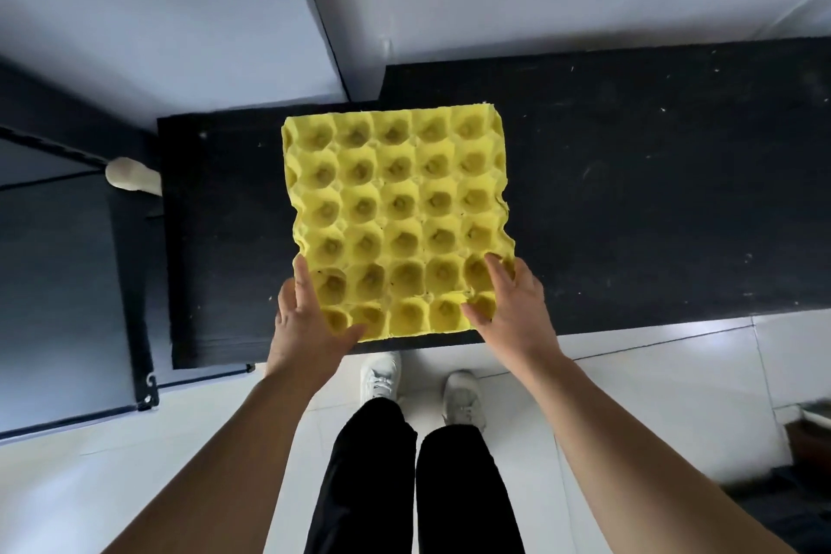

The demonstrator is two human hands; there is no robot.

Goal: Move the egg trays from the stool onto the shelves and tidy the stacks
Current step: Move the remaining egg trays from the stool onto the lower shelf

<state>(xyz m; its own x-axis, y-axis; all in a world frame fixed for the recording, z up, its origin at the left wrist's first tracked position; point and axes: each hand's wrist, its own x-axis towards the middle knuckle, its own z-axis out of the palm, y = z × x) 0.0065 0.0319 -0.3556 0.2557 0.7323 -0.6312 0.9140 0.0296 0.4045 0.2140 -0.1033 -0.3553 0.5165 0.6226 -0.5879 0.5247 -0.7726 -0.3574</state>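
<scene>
Currently one yellow egg tray (398,220), cups up, sits over the black shelf (629,193), near its left end, with its near edge at the shelf's front lip. Can't tell if it rests flat on the shelf or hangs just above it. Step looks like placing a tray on the shelf. No stool or other trays in view, so progress can't be judged. Next move probably calls for setting it flat, letting go, then squaring its edges to the shelf front.

Left hand (306,324) grips the near-left corner, thumb along the front edge, fingers up the left side. Right hand (508,306) clamps the near-right corner, fingers curled over the top cups. Both forearms reach forward and slightly inward, wrists about level. Below: white floor (652,396), black trousers, white shoes.
</scene>
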